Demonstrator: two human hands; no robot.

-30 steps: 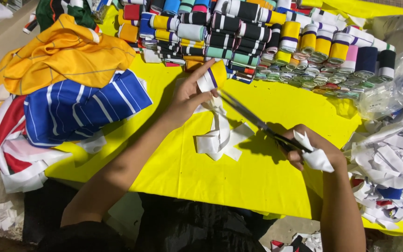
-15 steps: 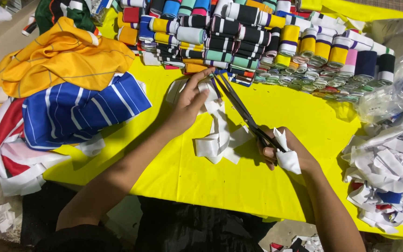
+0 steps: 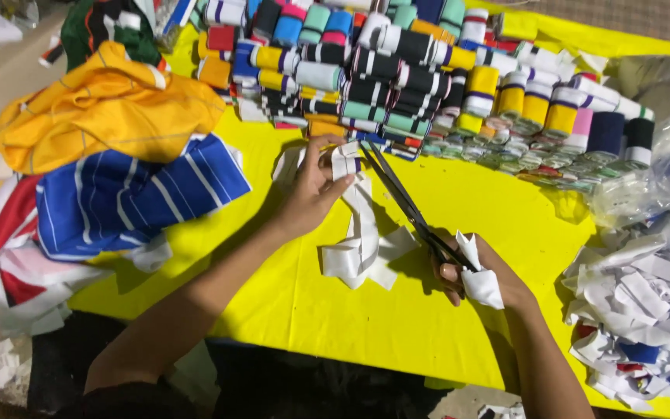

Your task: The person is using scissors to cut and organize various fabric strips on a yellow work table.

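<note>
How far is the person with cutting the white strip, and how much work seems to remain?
Done: a heap of white offcuts lies at the right, and a cut piece is tucked in the right hand.
In hand: the left hand holds up the white fabric strip, with the scissors open at its top end.
Left: most of the strip lies folded and uncut on the yellow cloth.

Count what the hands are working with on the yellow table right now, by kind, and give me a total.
Scissors, in the right hand: 1
White fabric strip, held by the left hand: 1
White fabric scrap, tucked in the right hand: 1
Total: 3
</note>
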